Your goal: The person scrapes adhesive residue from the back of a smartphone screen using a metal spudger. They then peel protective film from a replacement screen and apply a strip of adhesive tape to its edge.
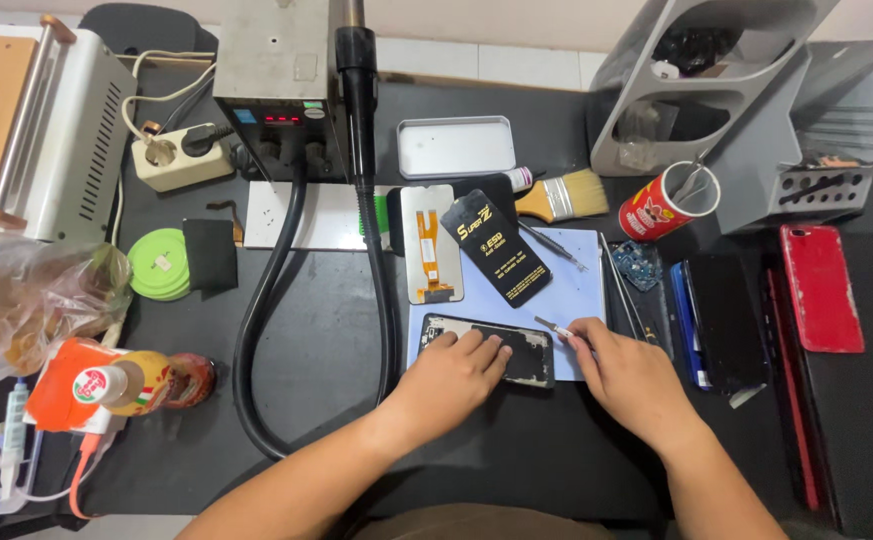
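Fingers (484, 347) of the left hand (453, 377) press flat on the opened phone frame (491, 349); the right hand (628, 377) pinches tweezers (556, 329) at the frame's right end.

Frame lies on the blue mat (581, 285), just below the loose screen panel (429, 243); a tweezer slip could gouge parts inside, or a nudge could slide the frame off the mat onto the desk (326, 330).

The left hand (453, 375) hid part of the opened phone (528, 352); the tool (554, 328) in the right hand (628, 375) was too small to tell.
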